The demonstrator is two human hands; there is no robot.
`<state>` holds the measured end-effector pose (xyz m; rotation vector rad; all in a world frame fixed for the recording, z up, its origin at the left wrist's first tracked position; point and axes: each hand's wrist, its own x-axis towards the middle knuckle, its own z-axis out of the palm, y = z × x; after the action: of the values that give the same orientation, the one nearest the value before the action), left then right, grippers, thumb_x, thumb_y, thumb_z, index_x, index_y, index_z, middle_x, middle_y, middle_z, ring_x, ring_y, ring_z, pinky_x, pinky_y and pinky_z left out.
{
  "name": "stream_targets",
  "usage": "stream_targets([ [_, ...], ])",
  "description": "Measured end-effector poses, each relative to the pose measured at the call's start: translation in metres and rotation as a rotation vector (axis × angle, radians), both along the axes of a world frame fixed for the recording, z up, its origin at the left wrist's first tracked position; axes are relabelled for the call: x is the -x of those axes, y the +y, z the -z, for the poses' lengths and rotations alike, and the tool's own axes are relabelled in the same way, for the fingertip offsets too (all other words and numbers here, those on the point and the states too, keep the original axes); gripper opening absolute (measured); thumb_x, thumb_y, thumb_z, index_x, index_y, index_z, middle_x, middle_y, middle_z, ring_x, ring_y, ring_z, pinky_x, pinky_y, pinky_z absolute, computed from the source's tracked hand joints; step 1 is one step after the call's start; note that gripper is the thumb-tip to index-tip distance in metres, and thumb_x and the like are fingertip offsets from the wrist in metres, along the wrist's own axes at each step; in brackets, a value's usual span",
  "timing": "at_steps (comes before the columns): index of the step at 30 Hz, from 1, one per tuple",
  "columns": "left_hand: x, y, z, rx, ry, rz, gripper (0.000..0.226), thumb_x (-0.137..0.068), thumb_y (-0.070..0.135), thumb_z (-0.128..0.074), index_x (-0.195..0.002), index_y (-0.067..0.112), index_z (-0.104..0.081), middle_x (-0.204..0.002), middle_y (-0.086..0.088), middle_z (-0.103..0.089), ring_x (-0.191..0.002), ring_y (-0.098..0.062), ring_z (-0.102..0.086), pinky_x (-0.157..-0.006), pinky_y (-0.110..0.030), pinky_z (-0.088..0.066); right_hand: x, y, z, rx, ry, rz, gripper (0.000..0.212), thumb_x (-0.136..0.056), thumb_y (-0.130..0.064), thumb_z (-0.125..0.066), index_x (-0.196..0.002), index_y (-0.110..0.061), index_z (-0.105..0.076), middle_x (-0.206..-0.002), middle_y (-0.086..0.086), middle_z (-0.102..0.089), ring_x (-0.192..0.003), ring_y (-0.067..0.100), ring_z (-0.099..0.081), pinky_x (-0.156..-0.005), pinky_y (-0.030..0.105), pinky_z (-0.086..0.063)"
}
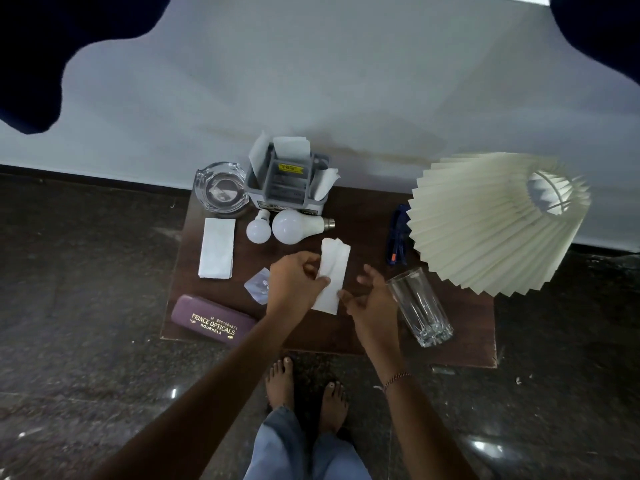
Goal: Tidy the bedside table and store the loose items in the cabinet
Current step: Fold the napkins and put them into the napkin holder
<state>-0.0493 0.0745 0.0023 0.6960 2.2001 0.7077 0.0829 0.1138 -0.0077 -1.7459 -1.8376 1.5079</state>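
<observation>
A folded white tissue [334, 268] lies over the middle of the dark wooden bedside table [346, 327]. My left hand [292, 282] pinches its left edge between thumb and fingers. My right hand [372, 299] touches the tissue's lower right corner with its fingertips, fingers loosely bent. Another folded tissue [216, 247] lies flat at the left. Two white bulbs [287, 226] lie behind my hands. A purple spectacle case [211, 323] sits at the front left corner. A small clear packet [258, 284] lies next to my left hand.
A glass ashtray [220, 192] and a grey organiser box [287, 185] holding papers stand at the back. A tall empty glass [420, 306] stands right of my right hand. A pleated lampshade [495, 220] fills the right side, blue glasses [398, 237] beside it. My bare feet stand on dark floor.
</observation>
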Motion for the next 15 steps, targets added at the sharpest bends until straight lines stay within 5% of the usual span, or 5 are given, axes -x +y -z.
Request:
stream_targets([
  [2,0.017,-0.002,-0.012,-0.044,0.002,-0.008,0.034,-0.07,0.017,-0.078,-0.103,0.012,-0.069,-0.09,0.001,-0.071,-0.076,-0.008,-0.06,-0.074,-0.017,-0.045,0.015,0.007,-0.008,0.072,0.081,-0.024,0.075,-0.079,-0.021,-0.071,-0.142,-0.019,-0.031,-0.122,0.0,-0.058,-0.068,0.005,-0.058,-0.065,0.021,-0.054],
  [5,0.044,-0.001,-0.032,-0.155,0.006,-0.02,0.023,-0.068,0.015,-0.08,-0.088,0.016,-0.069,-0.073,0.011,-0.065,-0.063,0.002,-0.058,-0.06,-0.001,-0.042,0.04,0.021,-0.02,-0.009,0.178,-0.083,0.079,-0.075,-0.019,-0.075,-0.141,-0.021,-0.032,-0.101,-0.01,-0.063,-0.067,-0.006,-0.058,-0.059,0.009,-0.049],
  [8,0.067,0.007,-0.051,-0.262,0.014,0.008,0.021,-0.068,0.014,-0.08,-0.073,0.025,-0.063,-0.07,0.012,-0.063,-0.061,0.005,-0.058,-0.055,-0.001,-0.042,0.069,0.037,-0.036,-0.138,0.292,-0.086,0.073,-0.073,-0.012,-0.077,-0.136,-0.018,-0.041,-0.098,-0.014,-0.061,-0.076,-0.014,-0.058,-0.066,0.003,-0.047],
  [12,0.093,0.027,-0.065,-0.3,0.057,-0.005,0.016,-0.07,0.014,-0.079,-0.082,0.014,-0.068,-0.077,0.001,-0.068,-0.067,-0.006,-0.061,-0.064,-0.01,-0.045,0.103,0.058,-0.055,-0.386,0.301,-0.144,0.062,-0.073,-0.009,-0.076,-0.129,-0.017,-0.05,-0.098,-0.01,-0.062,-0.082,-0.002,-0.059,-0.07,0.004,-0.046],
  [15,0.113,0.042,-0.071,-0.294,0.142,-0.02,0.02,-0.071,0.013,-0.076,-0.089,0.011,-0.069,-0.075,0.004,-0.067,-0.067,-0.004,-0.06,-0.058,0.0,-0.038,0.127,0.077,-0.062,-0.508,0.211,-0.188,0.051,-0.075,-0.012,-0.072,-0.122,-0.02,-0.055,-0.098,-0.001,-0.067,-0.083,0.011,-0.061,-0.07,0.008,-0.044],
])
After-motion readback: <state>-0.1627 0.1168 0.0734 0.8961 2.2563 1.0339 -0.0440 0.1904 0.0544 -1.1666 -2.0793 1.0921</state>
